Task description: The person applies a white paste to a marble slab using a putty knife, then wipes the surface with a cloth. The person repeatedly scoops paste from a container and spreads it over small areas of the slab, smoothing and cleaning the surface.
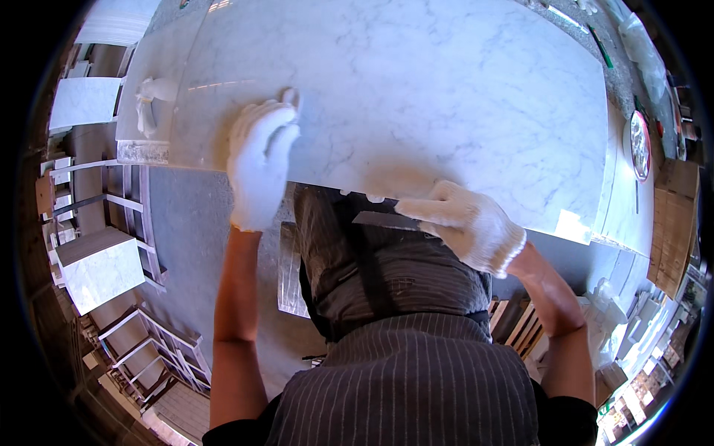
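I see the wearer's white-gloved left hand (262,160) over a grey-veined white slab (416,89), near its front edge, fingers loosely together and slightly curved; I cannot tell whether they touch the surface. The slab lies flat, spreading away from the wearer's striped clothing (409,379). At its front edge, my view shows the gloved right hand (470,227) pinching a thin grey strip (390,221) that points left. Far right, a red-rimmed disc (640,146) bears markings too small for me to read, near brown cardboard (673,223).
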Demonstrator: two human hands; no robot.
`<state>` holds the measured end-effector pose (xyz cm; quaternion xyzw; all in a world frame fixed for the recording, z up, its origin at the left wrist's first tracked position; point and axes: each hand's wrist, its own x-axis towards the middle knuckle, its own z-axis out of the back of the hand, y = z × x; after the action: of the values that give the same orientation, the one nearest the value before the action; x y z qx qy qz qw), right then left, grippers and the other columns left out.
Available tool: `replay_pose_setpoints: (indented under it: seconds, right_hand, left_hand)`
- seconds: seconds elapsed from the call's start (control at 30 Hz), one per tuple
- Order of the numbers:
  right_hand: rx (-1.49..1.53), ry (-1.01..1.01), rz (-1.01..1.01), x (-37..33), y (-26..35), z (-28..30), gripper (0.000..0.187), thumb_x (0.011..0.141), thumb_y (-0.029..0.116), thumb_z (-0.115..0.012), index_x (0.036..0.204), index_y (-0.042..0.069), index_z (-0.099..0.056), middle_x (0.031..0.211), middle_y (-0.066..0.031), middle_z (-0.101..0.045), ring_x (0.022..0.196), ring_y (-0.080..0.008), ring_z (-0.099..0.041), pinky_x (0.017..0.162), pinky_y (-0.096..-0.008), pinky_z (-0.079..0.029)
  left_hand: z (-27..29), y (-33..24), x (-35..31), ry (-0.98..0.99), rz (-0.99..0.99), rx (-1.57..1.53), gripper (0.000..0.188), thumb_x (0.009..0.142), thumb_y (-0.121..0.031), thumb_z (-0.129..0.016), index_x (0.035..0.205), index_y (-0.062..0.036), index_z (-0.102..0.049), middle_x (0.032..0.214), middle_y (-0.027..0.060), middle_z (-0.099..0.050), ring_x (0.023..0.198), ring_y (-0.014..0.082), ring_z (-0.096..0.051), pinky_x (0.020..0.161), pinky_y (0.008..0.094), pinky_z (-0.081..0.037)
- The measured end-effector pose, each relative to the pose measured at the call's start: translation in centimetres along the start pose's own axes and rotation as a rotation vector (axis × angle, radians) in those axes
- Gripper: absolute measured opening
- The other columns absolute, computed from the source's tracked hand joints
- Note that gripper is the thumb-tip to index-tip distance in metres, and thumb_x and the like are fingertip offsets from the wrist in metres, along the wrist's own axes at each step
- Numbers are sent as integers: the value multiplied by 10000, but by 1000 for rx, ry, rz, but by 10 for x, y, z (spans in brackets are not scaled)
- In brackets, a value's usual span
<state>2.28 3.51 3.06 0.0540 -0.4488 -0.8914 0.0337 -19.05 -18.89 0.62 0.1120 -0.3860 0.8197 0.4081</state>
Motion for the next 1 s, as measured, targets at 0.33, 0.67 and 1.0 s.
replay_pose_setpoints:
  seconds: [0.33, 0.67, 1.0]
  right_hand:
    - [512, 15, 25, -21, 20, -3, 501, 876, -60, -596, 1353, 93, -598, 895, -115, -648, 774, -223, -646, 718, -357, -537]
    - [554, -29, 12, -23, 22, -9, 514, 856, -93, -552, 1337, 80, -612, 865, -105, -643, 779, -211, -624, 696, -340, -518]
    - [561, 6, -56, -27, 24, -10, 469, 903, -10, -600, 1360, 91, -592, 883, -102, -636, 783, -209, -621, 721, -354, -515]
  left_hand:
    - [-29, -38, 2, 344, -328, 200, 175, 801, -15, -609, 965, -78, -616, 1127, 77, -664, 1129, 269, -604, 1065, 451, -424]
    - [-25, -38, 15, 494, -251, 185, 290, 804, 6, -635, 1060, -126, -672, 1039, 98, -673, 1136, 248, -610, 1039, 411, -470]
    - [-12, -32, 16, 384, -338, 251, 75, 805, -11, -656, 868, -51, -652, 805, 61, -601, 766, 217, -563, 663, 388, -444]
